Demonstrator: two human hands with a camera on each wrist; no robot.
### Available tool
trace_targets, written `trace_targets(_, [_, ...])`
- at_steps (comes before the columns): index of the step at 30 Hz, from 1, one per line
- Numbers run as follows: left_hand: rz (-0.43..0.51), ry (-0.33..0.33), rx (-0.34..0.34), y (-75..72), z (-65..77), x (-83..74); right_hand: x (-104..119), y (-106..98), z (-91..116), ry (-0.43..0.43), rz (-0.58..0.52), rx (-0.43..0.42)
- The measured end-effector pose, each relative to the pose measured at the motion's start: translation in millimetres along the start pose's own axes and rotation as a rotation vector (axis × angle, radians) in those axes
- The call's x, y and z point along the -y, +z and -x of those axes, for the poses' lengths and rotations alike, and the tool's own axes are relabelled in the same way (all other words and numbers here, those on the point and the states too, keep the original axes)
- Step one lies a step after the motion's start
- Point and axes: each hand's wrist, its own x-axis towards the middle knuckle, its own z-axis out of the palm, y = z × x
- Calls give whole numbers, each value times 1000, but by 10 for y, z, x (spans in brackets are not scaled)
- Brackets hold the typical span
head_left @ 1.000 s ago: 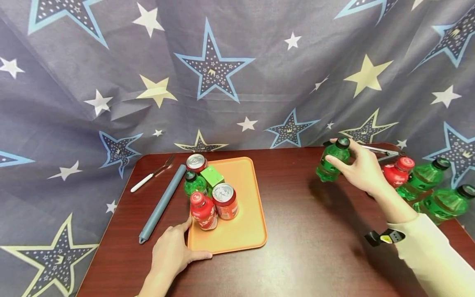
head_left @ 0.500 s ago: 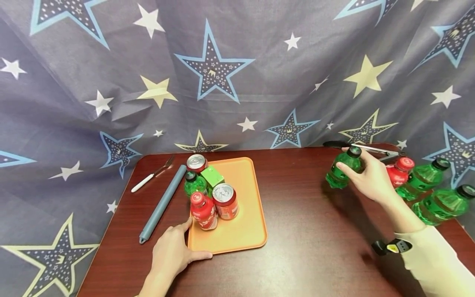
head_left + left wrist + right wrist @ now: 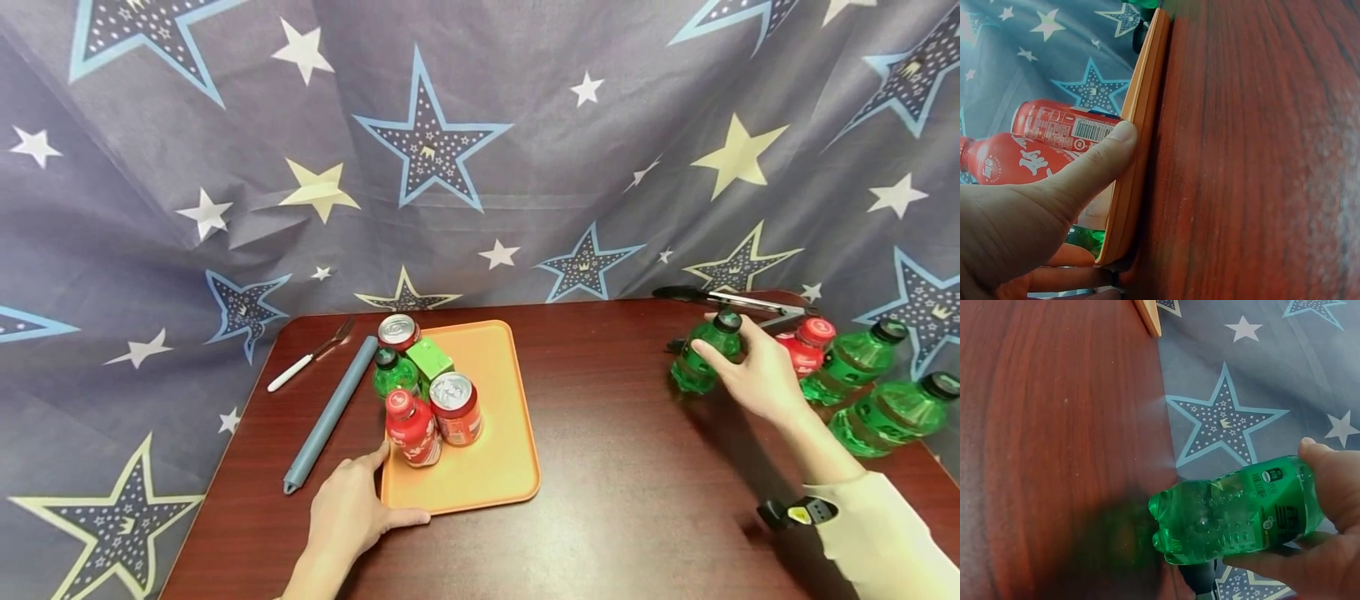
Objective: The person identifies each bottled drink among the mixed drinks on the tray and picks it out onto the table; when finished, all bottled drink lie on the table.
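My right hand (image 3: 765, 383) grips a green bottle (image 3: 697, 367) round its body at the right of the frame, its black cap uppermost and slightly tilted (whether its base touches the table (image 3: 592, 433), I can't tell). My left hand (image 3: 345, 504), lower left of centre, is spread wide at the near left corner of an orange tray (image 3: 498, 467), thumb along the near edge, fingers at the left one. At the tray's left side cluster a red bottle (image 3: 412, 433), a big can (image 3: 457, 417), a green box (image 3: 430, 358), a second green bottle (image 3: 393, 375) and a smaller can (image 3: 399, 331). Further left lie a grey-blue rod (image 3: 330, 417) and a fork (image 3: 311, 357). Two more green bottles (image 3: 855, 362) stand at the far right, beside another red bottle (image 3: 808, 346).
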Motion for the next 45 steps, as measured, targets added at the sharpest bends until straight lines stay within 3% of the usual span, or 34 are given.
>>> trace_targets(28, [-6, -3, 3, -5, 3, -6, -87, -62, 47, 42, 17, 16])
trace_targets(36, [-8, -9, 3, -15, 3, -7, 46, -131, -87, 45, 35, -34])
trace_targets(45, [-6, 0, -6, -8, 4, -8, 200, -185, -319, -6, -52, -35])
